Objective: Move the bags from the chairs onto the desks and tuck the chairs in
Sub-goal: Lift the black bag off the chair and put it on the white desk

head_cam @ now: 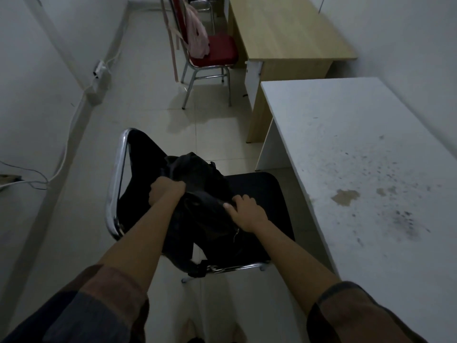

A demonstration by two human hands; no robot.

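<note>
A black bag (197, 184) sits on the seat of a black chair (259, 194) with a chrome frame, right in front of me. My left hand (165, 193) is closed on the bag's near left side. My right hand (244, 211) grips its near right side, fingers curled over the fabric. A stained white desk (358, 157) stands to the right of this chair. Farther back, a pink bag (196, 35) hangs against the backrest of a red chair (217, 54), beside a wooden desk (284, 30).
A white wall runs along the left with a power strip (100, 70) and cables (61, 157) lying on the tiled floor. Another wall closes the right side behind both desks. Open floor lies between the two chairs.
</note>
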